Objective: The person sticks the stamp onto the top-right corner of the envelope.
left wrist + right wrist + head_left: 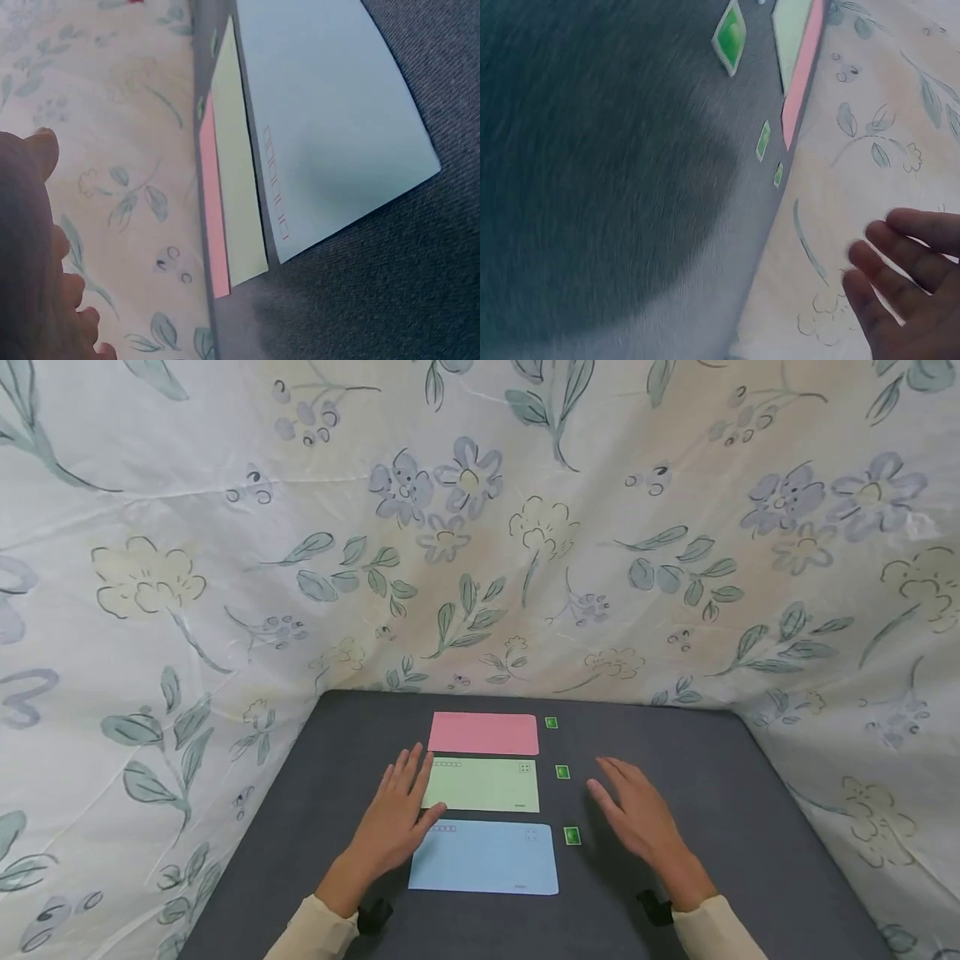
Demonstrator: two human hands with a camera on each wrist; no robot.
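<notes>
Three envelopes lie flat in a column on the dark table: pink [483, 733] at the back, green [487, 785] in the middle, blue [483, 858] nearest. To the right of each lies a small green stamp: a far one [551, 723], a middle one [562, 772] and a near one [572, 836]. My left hand [393, 822], fingers extended, hovers over the left ends of the green and blue envelopes. Right of the stamps, my right hand [637, 814] is held above the table with loosely extended fingers and nothing in it.
The dark cloth-like tabletop [750, 843] runs back to a floral curtain [480, 568] that hangs behind it and along both sides. Each wrist carries a black device, on the left [375, 917] and on the right [655, 908].
</notes>
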